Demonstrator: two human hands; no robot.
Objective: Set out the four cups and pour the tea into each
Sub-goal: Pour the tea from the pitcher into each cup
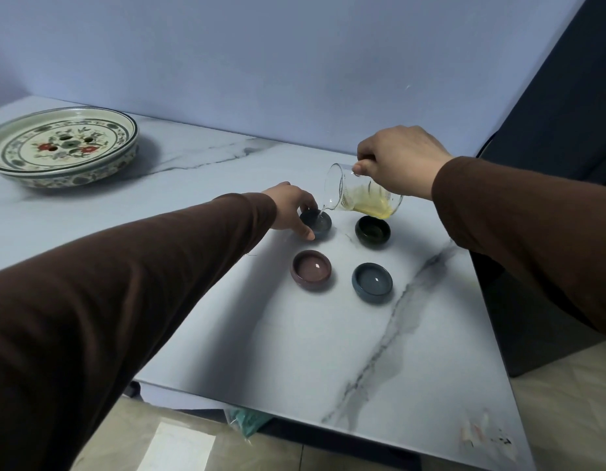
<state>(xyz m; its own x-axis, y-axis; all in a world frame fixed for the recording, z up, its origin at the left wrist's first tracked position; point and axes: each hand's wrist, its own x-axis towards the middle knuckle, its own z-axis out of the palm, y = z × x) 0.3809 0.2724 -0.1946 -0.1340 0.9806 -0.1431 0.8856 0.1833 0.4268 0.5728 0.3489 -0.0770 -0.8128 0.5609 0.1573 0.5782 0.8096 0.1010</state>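
Four small cups stand in a square on the marble table [295, 351]. My left hand [289, 209] grips the far-left dark blue cup [320, 224] by its rim. My right hand [401, 159] holds a glass pitcher [361, 195] by its handle, tipped to the left. A thin stream runs from its spout into the dark blue cup. Yellow tea lies in the pitcher's lower side. The far-right dark green cup [373, 231] sits under the pitcher. The near-left purple cup [311, 269] and the near-right blue cup [372, 282] both hold liquid.
A painted floral ceramic tray [62, 147] sits at the table's far left. A wall runs along the back of the table. Something dark stands past the table's right edge. A teal bag [247, 419] shows under the near edge.
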